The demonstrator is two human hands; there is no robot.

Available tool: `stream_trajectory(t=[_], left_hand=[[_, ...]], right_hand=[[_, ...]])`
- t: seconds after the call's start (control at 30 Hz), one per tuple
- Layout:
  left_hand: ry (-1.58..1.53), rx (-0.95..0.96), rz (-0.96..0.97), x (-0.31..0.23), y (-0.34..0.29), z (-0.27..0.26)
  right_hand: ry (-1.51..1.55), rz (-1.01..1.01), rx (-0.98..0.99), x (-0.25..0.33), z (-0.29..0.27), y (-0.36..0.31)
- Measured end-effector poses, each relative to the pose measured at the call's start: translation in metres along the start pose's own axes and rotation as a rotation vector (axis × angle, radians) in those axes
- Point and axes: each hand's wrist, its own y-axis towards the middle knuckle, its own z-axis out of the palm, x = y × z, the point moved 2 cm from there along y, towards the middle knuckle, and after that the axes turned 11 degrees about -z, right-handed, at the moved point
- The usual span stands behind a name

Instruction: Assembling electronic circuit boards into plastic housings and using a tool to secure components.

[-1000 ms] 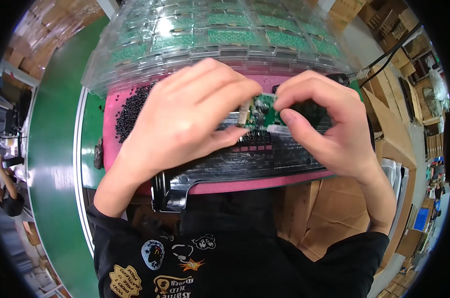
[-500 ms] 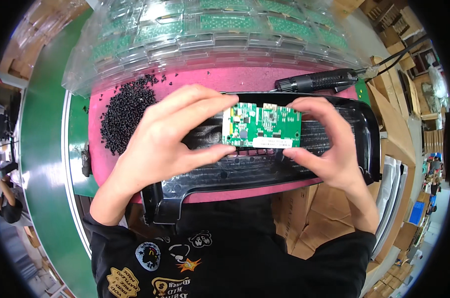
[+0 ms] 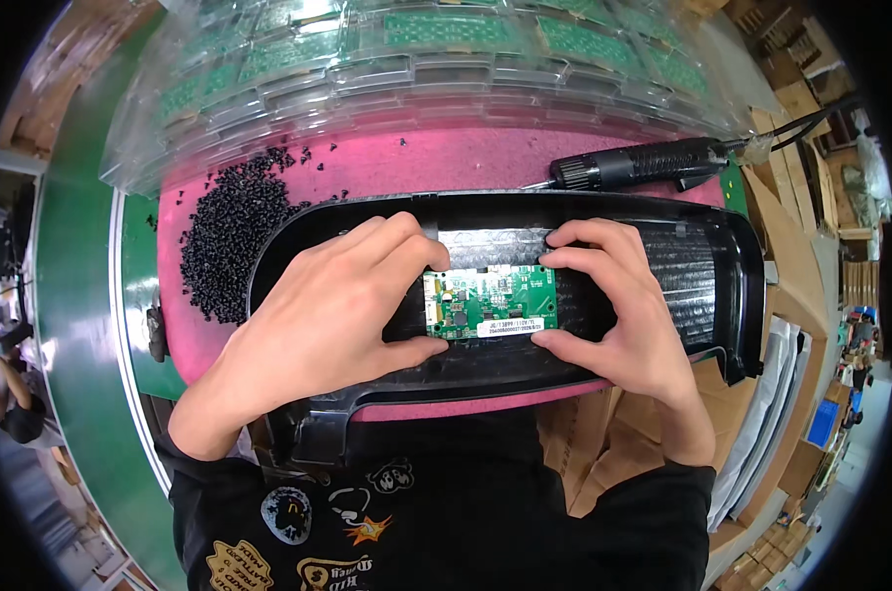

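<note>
Head view: clear plastic trays (image 3: 367, 98) stand beyond a pink mat (image 3: 396, 163), brown cardboard (image 3: 628, 448) at lower right. On the mat lies a black plastic housing (image 3: 697, 271), near an electric screwdriver (image 3: 653, 165) and heaped black pieces (image 3: 231, 241), probably screws. Thumb and fingers of left hand (image 3: 337, 305) and right hand (image 3: 633, 325) pinch opposite ends of a green circuit board (image 3: 515, 295) over the housing: component side up, long axis left to right, white connector (image 3: 431, 298) end leftward. A white label (image 3: 510, 327) with upright dark print borders its near edge.
</note>
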Motion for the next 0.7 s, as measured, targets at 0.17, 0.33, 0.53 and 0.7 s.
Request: stream_trajectory(t=[0.17, 0.33, 0.53, 0.7], left_hand=[[0.003, 0.006, 0.017, 0.004, 0.001, 0.001], [0.036, -0.016, 0.039, 0.002, -0.001, -0.001], [-0.068, -0.154, 0.083, 0.006, -0.009, -0.014], [0.097, -0.576, -0.089, 0.039, -0.007, -0.054]], right_hand=[[-0.017, 0.016, -0.004, 0.001, 0.002, 0.001], [-0.024, 0.036, -0.001, 0.002, 0.001, 0.003], [0.095, 0.092, -0.186, 0.005, -0.007, 0.0], [-0.321, 0.2, -0.544, -0.025, -0.062, -0.023]])
